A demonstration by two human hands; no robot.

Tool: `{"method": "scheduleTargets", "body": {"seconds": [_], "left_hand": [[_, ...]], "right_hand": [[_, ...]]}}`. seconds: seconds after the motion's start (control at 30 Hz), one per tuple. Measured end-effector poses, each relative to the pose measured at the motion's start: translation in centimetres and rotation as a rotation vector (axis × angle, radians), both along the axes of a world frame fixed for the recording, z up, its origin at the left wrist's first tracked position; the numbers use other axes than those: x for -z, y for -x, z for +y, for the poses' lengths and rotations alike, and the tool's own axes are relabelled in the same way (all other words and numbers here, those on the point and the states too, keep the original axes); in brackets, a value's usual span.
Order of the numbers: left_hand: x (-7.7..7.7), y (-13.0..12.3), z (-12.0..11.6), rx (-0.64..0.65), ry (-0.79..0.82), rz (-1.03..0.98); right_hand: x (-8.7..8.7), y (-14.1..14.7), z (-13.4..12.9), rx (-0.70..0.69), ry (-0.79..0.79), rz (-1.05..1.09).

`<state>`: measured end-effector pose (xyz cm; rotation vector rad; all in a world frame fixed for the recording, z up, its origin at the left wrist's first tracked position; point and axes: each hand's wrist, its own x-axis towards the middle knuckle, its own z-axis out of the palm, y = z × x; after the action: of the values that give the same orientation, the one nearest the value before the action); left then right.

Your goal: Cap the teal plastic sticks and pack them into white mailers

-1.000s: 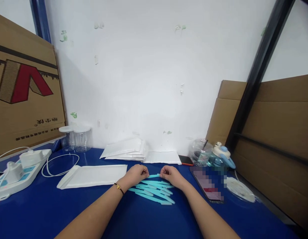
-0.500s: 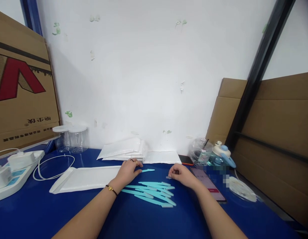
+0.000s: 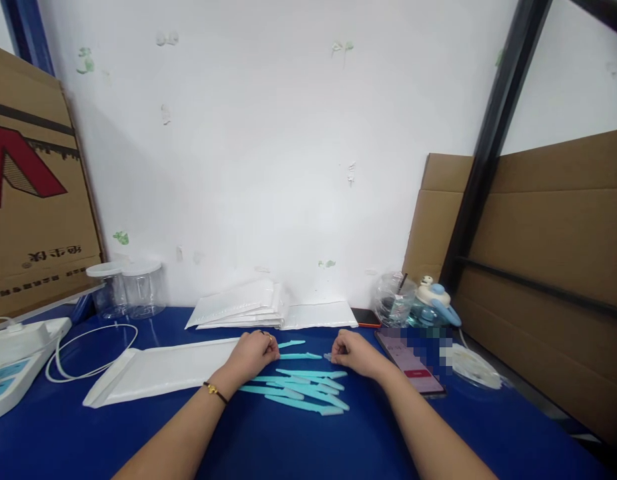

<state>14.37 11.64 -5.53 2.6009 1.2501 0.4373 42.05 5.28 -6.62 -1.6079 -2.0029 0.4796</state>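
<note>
My left hand (image 3: 258, 352) pinches the handle end of a turquoise razor (image 3: 301, 357), whose other end points right. Just behind it lies another turquoise razor (image 3: 292, 343). My right hand (image 3: 347, 348) is closed on a small translucent cap (image 3: 328, 357), near the tip of the held razor. Several turquoise razors (image 3: 308, 388) lie in a loose pile on the blue table (image 3: 298, 447), in front of both hands. A white padded envelope (image 3: 163, 367) lies left of my left hand, partly behind it.
White envelopes (image 3: 243, 303) are stacked by the wall. Two clear jars (image 3: 146, 293), a white cable (image 3: 63, 357) and a power strip (image 3: 33, 360) are at the left. A phone (image 3: 411, 367), a plastic cup (image 3: 394, 300), a blue-and-white bottle (image 3: 433, 307) and cardboard (image 3: 548, 280) stand right.
My left hand now has a turquoise razor between its fingers, pointing toward the cap in my right hand. The camera view has shifted slightly to the right.
</note>
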Motion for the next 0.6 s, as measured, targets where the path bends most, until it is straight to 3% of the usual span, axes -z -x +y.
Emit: {"method": "scheduleTargets", "body": {"seconds": [0.1,0.2,0.37,0.6], "left_hand": [[-0.5,0.9,0.4,-0.090,0.004,0.000],[-0.6,1.1,0.3,-0.110,-0.006,-0.058],[-0.2,0.0,-1.0,0.086,0.092,-0.119],[0.0,-0.8,-1.5,0.183,0.115,-0.058]], "right_hand": [[-0.6,-1.1,-0.2,0.073,-0.012,0.021],[-1.2,-1.5,-0.7,0.025,-0.009,0.052],[-1.1,-1.1,-1.3,-0.131,0.104,-0.036],[-0.2,0.1,-0.6,-0.136,0.038,-0.037]]}}
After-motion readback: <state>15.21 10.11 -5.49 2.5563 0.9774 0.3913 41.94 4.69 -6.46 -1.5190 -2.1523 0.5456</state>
